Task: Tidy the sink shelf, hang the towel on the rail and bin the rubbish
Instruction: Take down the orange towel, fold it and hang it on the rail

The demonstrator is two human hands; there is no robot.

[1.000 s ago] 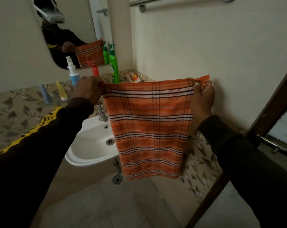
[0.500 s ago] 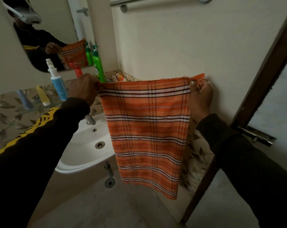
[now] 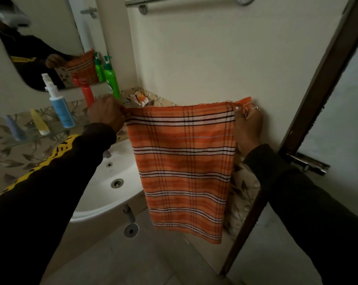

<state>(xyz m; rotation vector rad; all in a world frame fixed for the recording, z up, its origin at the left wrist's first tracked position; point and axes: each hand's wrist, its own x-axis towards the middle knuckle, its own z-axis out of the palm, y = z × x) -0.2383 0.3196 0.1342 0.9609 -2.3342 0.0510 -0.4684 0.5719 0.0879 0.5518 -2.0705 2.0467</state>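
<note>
An orange towel (image 3: pixel 184 165) with white and dark stripes hangs spread out in front of the wall. My left hand (image 3: pixel 106 114) grips its top left corner and my right hand (image 3: pixel 248 128) pinches the fringed top right corner. The metal towel rail (image 3: pixel 174 0) runs along the wall high above the towel, at the frame's top edge. On the glass sink shelf (image 3: pixel 36 136) at the left stand a blue spray bottle (image 3: pixel 60 108), a red bottle (image 3: pixel 87 95) and a green pump bottle (image 3: pixel 111 78). Crumpled wrappers (image 3: pixel 141 98) lie at the shelf's corner end.
A white basin (image 3: pixel 104 194) sits below the shelf, its drain pipe under it. A yellow tube (image 3: pixel 39 125) and a blue tube (image 3: pixel 14 128) stand on the shelf. A mirror (image 3: pixel 50 38) hangs above. The dark door frame (image 3: pixel 309 95) with a metal latch (image 3: pixel 309 162) stands at the right.
The view has swung slightly right, so sink and shelf sit further left. Both hands keep holding the towel spread at about the same height; the towel's lower edge swings a little.
</note>
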